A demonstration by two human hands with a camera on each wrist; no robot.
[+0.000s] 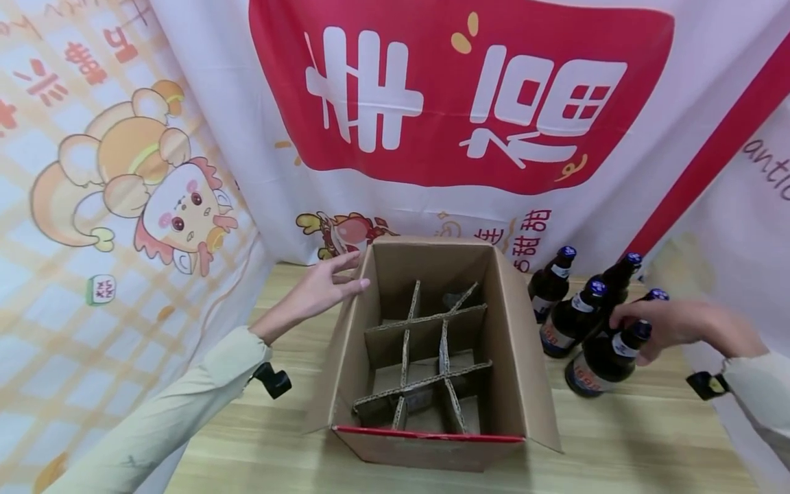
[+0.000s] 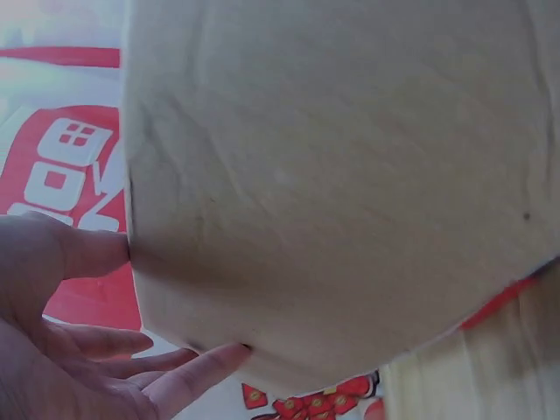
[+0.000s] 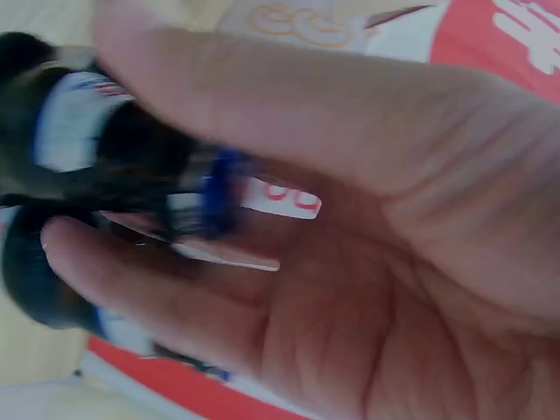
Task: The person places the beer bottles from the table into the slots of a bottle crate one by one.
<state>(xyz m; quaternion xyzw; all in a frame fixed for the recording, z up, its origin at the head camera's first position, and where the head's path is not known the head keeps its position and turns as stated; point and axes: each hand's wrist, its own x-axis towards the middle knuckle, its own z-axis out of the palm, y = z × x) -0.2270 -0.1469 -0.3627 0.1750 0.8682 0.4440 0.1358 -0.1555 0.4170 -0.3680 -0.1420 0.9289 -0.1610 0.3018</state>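
An uncovered cardboard box point(image 1: 432, 449) stands on the table with its side flaps spread. Crossed cardboard dividers point(image 1: 426, 319) split its inside into several compartments. My left hand point(image 1: 321, 288) holds the far end of its left side flap, thumb over the edge and fingers on the outer face; the left wrist view shows this outer cardboard flap point(image 2: 350, 192) up close. Right of the box, several dark beer bottles point(image 1: 561, 329) with blue caps stand close together. Around the neck of the nearest beer bottle point(image 1: 595, 367), my right hand point(image 1: 679, 329) has its thumb and fingers extended, spread apart.
The wooden table point(image 1: 259, 439) runs under box and bottles. Behind them hangs a white cloth with a large red printed panel point(image 1: 444, 89), and a checked, cartoon-printed cloth point(image 1: 123, 288) covers the left side. The box's right flap point(image 1: 531, 357) leans out toward the bottles.
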